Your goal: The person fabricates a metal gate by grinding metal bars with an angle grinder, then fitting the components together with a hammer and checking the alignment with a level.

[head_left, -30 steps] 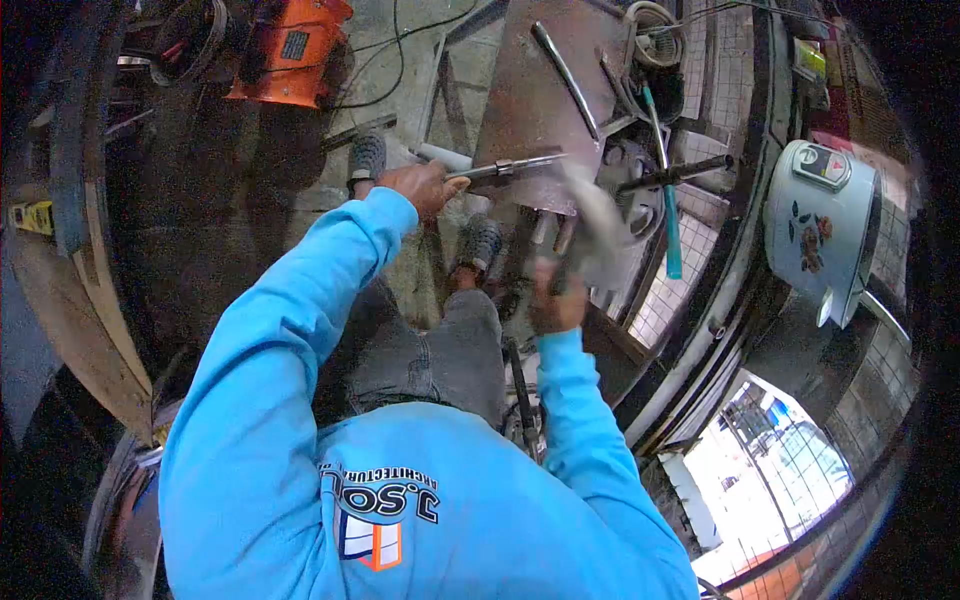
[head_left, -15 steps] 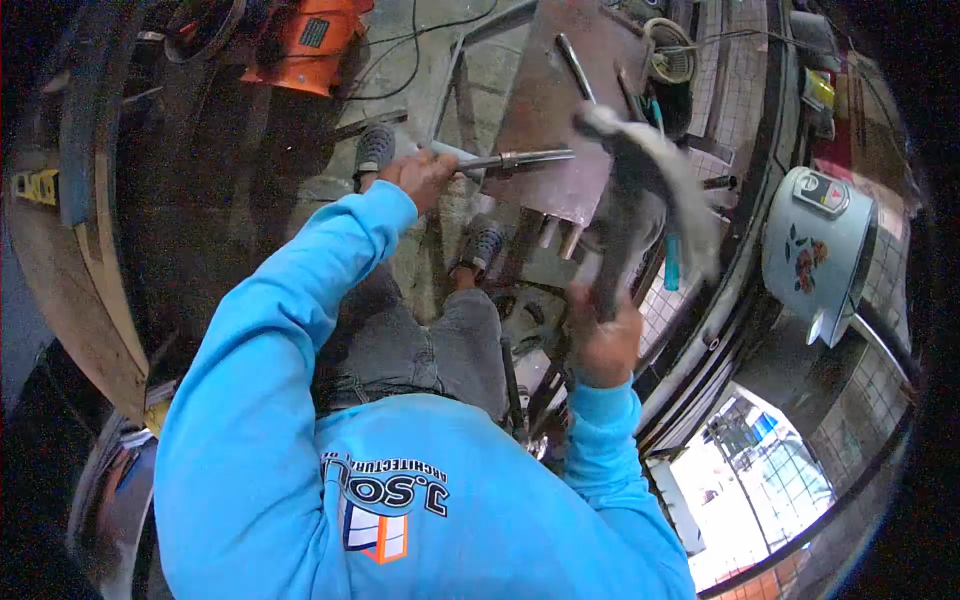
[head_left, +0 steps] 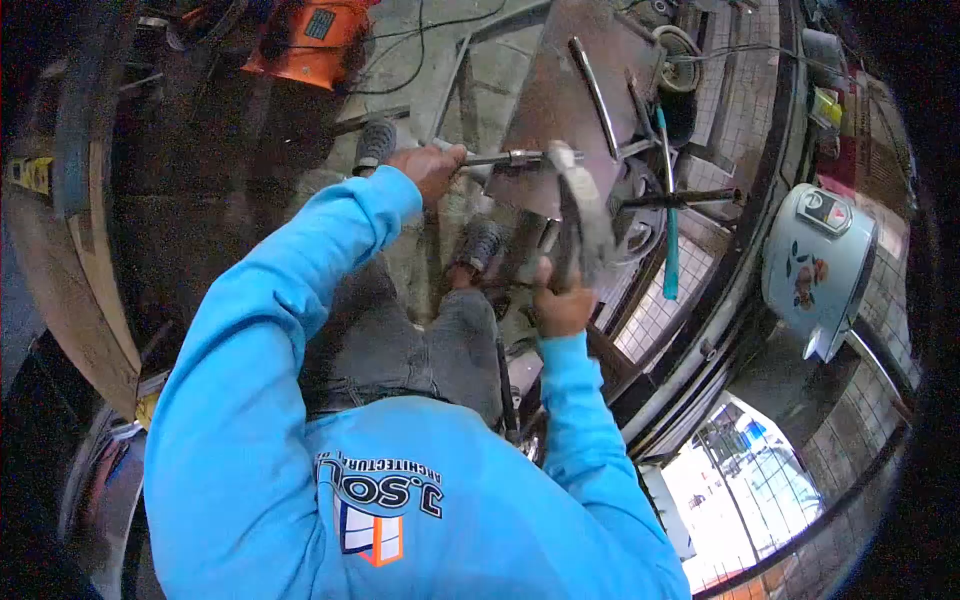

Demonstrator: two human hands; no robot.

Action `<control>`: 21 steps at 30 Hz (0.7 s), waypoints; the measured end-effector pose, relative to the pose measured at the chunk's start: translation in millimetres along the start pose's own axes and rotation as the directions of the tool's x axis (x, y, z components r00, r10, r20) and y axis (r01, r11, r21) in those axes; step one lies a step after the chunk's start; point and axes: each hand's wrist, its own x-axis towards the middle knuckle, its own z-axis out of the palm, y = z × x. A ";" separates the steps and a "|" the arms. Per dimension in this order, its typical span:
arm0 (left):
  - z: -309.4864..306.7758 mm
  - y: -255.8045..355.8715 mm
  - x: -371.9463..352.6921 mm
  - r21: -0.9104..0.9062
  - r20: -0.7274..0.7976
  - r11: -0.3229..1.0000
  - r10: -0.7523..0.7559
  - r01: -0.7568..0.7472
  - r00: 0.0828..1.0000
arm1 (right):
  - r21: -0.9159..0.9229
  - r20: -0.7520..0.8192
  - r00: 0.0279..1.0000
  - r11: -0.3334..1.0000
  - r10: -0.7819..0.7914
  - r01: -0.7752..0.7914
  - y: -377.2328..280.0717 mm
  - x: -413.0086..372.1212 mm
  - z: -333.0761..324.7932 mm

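Note:
My left hand point(head_left: 430, 170) is wrapped around a slim metal rod point(head_left: 490, 159), which points right over the brown metal sheet point(head_left: 545, 105). A shiny collar sits partway along the rod. In my right hand point(head_left: 565, 302) is a claw hammer point(head_left: 583, 205), blurred by motion, its fingers closed around the handle. The hammer's striking end is right at the far tip of the rod and overlaps it in this view. A loose metal tube point(head_left: 594, 95) lies on the sheet beyond the hammer. To the right of the hammer is a long teal-handled tool point(head_left: 671, 250).
An orange machine point(head_left: 310, 45) stands at the upper left, with a black cable on the floor. A pale rice cooker point(head_left: 820, 265) with a flower print is at the right. My shoes point(head_left: 480, 245) are below the sheet. A round grey basket-like part point(head_left: 680, 62) stands at the back.
My right hand has swung the hammer left, bringing its head from right of the rod to the rod's tip. My left hand has shifted slightly right, still holding the rod.

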 end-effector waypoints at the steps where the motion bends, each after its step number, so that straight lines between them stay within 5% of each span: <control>1: 4.0 1.8 -1.7 0.002 0.001 1.000 -0.003 0.003 1.000 | -0.068 0.096 0.993 0.996 0.069 -0.063 17.7 3.5 11.9; 3: 0.7 0.9 0.6 0.022 -0.018 1.000 -0.005 0.006 1.000 | -0.202 0.256 0.945 0.967 0.205 -0.155 28.5 20.3 21.0; 4: -4.0 1.3 1.2 0.027 -0.026 1.000 0.013 -0.012 1.000 | -0.100 0.216 0.938 0.962 0.272 -0.255 24.2 16.5 13.1; 8: -27.8 10.3 -11.9 0.011 0.034 0.998 0.060 -0.061 0.998 | -0.168 0.258 0.875 0.911 0.410 -0.378 29.3 7.2 -30.2; 11: -73.0 29.4 -17.6 0.030 0.101 0.988 0.146 -0.150 0.984 | -0.360 0.259 0.844 0.858 0.470 -0.367 54.7 -11.5 -40.0; 17: -162.7 125.1 -48.6 0.227 0.074 0.925 0.295 -0.304 0.953 | -0.090 0.354 0.797 0.866 0.489 -0.492 59.8 -43.6 -44.8; 19: -167.1 136.8 -19.4 0.295 0.011 0.800 0.545 -0.523 0.839 | -0.077 0.348 0.796 0.861 0.496 -0.503 35.3 -43.7 -53.2; 21: -171.4 154.7 -1.6 0.291 -0.015 0.759 0.612 -0.582 0.790 | -0.057 0.322 0.817 0.871 0.478 -0.487 33.7 -46.1 -50.6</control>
